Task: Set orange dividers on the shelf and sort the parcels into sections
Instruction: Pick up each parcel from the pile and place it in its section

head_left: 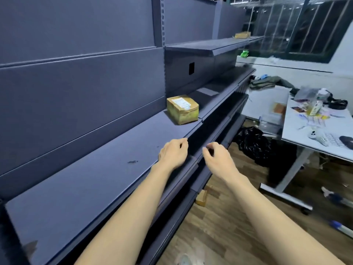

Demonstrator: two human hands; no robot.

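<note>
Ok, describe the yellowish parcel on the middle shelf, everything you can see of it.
The parcel is a small cardboard box wrapped in yellowish tape, its edges scuffed and dented. A white printed label lies across its top. It sits flat on the dark grey shelf, near the front edge, just left of the seam between two shelf boards. Nothing else touches it; both hands are nearer the camera, clear of it.

We see a parcel [183, 109] on the shelf [95, 169], at its right end. Nearer us than the parcel, our left hand [173, 153] hangs over the shelf's front edge, our right hand [217, 159] just beside it. Far beyond the parcel, a second parcel [242, 35] lies on the upper shelf [214, 44].
</note>
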